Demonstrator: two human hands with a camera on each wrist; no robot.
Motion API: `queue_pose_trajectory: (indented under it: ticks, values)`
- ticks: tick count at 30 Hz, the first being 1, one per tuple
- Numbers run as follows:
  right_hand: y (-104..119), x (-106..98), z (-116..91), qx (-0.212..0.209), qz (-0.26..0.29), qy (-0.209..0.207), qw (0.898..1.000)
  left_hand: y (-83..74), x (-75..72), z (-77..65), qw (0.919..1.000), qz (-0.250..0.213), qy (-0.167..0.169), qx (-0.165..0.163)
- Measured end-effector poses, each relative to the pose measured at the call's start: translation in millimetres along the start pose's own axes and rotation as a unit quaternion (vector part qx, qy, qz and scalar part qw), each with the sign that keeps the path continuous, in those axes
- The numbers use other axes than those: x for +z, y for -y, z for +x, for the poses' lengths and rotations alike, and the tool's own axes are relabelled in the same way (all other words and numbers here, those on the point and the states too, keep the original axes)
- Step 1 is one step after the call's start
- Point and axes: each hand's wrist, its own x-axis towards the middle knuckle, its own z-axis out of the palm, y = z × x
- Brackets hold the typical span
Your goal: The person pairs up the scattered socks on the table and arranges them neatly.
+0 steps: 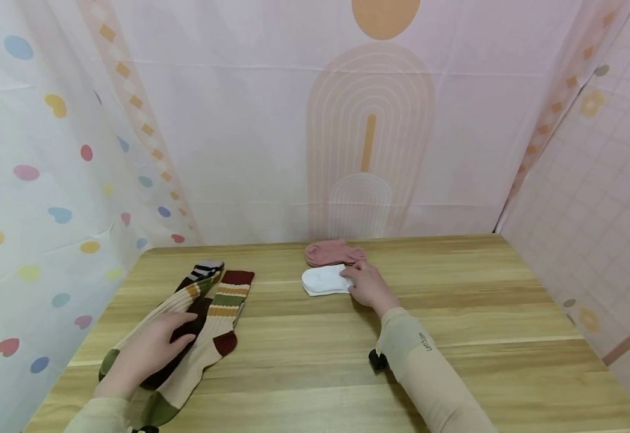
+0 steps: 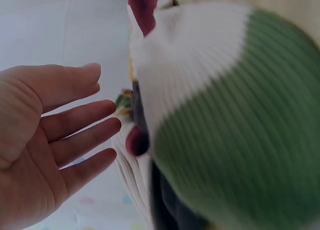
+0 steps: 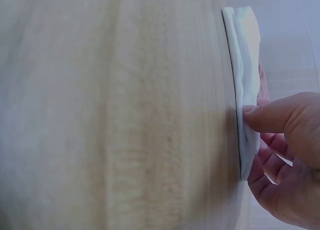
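Note:
At the back middle of the table lies a folded pair of white socks [image 1: 322,279]. My right hand [image 1: 370,285] pinches its right end, with the thumb [image 3: 267,115] on the near edge in the right wrist view and the fingers beyond. On the left, my left hand [image 1: 152,344] hovers over a loose group of long socks, its fingers spread and relaxed and holding nothing. Among them are a cream ribbed sock [image 1: 228,308] with maroon, orange and green parts, a similar cream sock [image 1: 155,313], and a dark sock [image 1: 196,325] between them. The green toe [image 2: 240,125] fills much of the left wrist view.
A folded pair of pink socks [image 1: 327,253] lies just behind the white pair, near the table's back edge. Patterned cloth hangings [image 1: 250,150] stand behind and at both sides of the wooden table [image 1: 293,367].

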Motion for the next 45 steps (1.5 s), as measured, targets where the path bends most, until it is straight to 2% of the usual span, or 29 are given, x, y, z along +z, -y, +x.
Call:
queue_pose_trajectory:
  ticks: [6,13,16,19,24,27,32,35,41,45]
  values:
    - [0.2,1.8,1.5,0.008,-0.001,0.01,1.0,12.5,0.5,-18.3,0.9999,0.016,0.005,-0.003]
    - [-0.7,2.0,2.3,0.009,-0.001,0.012,1.0,22.8,5.3,-38.7,0.998,0.036,-0.045,0.027]
    - [-0.5,0.9,2.1,0.013,0.003,0.016,1.0,26.6,6.5,-45.0,0.9972,0.043,-0.05,0.036]
    - [-0.8,0.4,1.8,0.016,0.004,0.015,1.0,29.9,4.3,-50.1,0.9984,0.037,-0.029,0.032]
    - [-2.1,1.5,2.0,0.015,0.001,0.018,1.0,36.6,-2.1,-55.2,0.9983,0.021,0.037,0.04]
    - [-2.4,2.1,2.3,0.009,0.0,0.015,1.0,40.7,-3.9,-57.4,0.9958,0.02,0.079,0.041]
    - [-2.8,2.5,2.3,0.007,-0.001,0.016,1.0,49.3,-3.7,-58.8,0.9886,0.006,0.149,0.017]
    - [-2.2,1.9,2.0,0.007,-0.001,0.014,1.0,53.8,-2.4,-59.8,0.9877,0.008,0.154,0.025]
    - [-1.3,0.4,1.4,0.019,0.005,0.019,1.0,56.9,0.8,-62.5,0.99,0.019,0.123,0.068]
    - [-1.1,0.8,1.3,0.022,0.009,0.022,0.999,56.6,1.8,-63.2,0.9914,0.028,0.111,0.065]
